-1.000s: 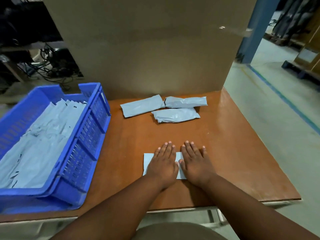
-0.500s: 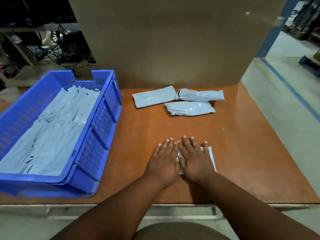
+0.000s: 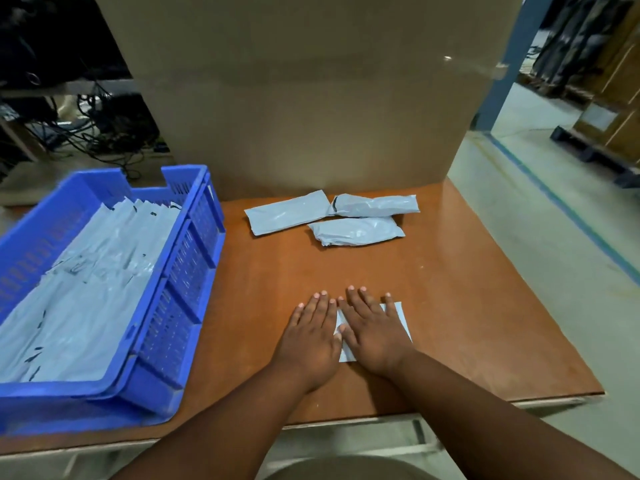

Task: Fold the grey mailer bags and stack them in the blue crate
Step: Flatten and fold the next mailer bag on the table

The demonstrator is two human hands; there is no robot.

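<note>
Now I press both flat, outstretched hands, left hand (image 3: pixel 313 336) and right hand (image 3: pixel 375 336), firmly on the mailer bag (image 3: pixel 398 315), ideally creasing evenly against the worktop (image 3: pixel 467 306).

The scene is dimly and evenly lit, with a cool, slightly murky cast. The brightest area is the pale floor (image 3: pixel 540 244) far to the right of the fingers. A small glare spot sits on the cardboard wall (image 3: pixel 447 58) well above the fingertips. Soft shadows lie under the forearms behind the fingers. Wide-angle distortion bends the table (image 3: pixel 450 271) edges, and the corners look soft and smeared.
</note>
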